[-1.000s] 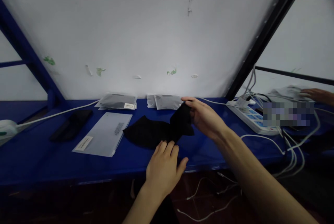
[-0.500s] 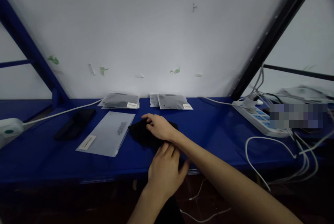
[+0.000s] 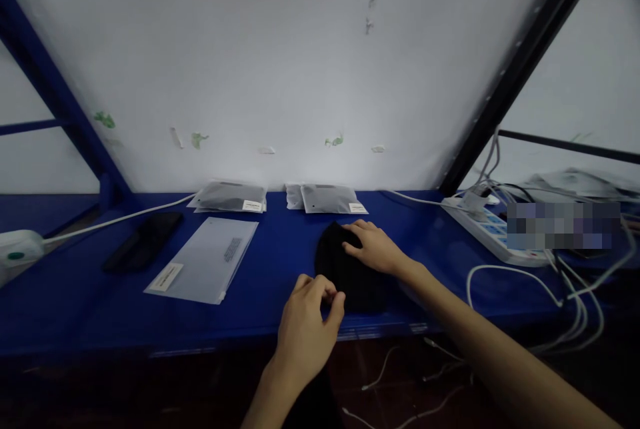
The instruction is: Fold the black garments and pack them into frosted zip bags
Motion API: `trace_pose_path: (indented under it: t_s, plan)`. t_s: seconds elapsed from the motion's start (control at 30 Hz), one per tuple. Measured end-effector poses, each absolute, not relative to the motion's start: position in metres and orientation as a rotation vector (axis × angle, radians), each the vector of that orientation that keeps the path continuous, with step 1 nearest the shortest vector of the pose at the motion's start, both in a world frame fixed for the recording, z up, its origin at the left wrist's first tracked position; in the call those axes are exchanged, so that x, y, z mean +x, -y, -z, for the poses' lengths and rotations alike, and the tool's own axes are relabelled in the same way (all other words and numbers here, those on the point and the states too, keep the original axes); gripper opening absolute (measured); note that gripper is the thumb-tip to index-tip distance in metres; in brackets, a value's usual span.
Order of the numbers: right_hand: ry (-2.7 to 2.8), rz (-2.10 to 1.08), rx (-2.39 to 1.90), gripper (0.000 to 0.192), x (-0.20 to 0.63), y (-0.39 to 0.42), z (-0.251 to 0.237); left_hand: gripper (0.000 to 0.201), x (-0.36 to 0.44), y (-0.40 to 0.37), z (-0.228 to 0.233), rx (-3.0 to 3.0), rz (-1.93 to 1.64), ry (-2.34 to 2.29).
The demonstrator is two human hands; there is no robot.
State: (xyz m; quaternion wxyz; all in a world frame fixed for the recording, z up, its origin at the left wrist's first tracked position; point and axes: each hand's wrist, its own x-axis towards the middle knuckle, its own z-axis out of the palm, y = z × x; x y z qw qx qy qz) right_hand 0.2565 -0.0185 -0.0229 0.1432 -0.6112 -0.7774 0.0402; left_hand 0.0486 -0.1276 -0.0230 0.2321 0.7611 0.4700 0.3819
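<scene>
Black cloth (image 3: 345,269), now folded compact, shifted right under both hands.

Folded black cloth (image 3: 345,272) on blue bench (image 3: 75,309); right hand (image 3: 374,247) flat on its far edge; left hand (image 3: 306,325) pinching its near edge; clear plastic bag (image 3: 205,259) left of cloth; power strip (image 3: 487,232) to its right.

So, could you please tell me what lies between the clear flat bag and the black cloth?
Only bare blue tabletop separates the clear flat bag from the black cloth, in the head view.
</scene>
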Motion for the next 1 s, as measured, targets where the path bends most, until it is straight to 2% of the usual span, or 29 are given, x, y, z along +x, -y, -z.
trace_pose_path:
  t_s: [0.27, 0.77, 0.9, 1.0]
  plan:
    - [1.924, 0.057, -1.849, 0.051, 0.261, 0.027, 0.046, 0.011, 0.051, 0.126, 0.026, 2.180, -1.037, -1.345]
    - [1.879, -0.036, -1.655, 0.026, 0.268, 0.026, 0.049, 0.013, 0.054, 0.128, 0.029, 2.249, -1.038, -1.370]
    - [1.881, -0.092, -1.588, 0.023, 0.269, 0.027, 0.047, 0.012, 0.046, 0.128, 0.026, 2.290, -1.163, -1.347]
    - [1.854, -0.148, -1.598, 0.024, 0.268, 0.029, 0.045, 0.013, 0.016, 0.118, 0.013, 2.279, -1.319, -1.537]
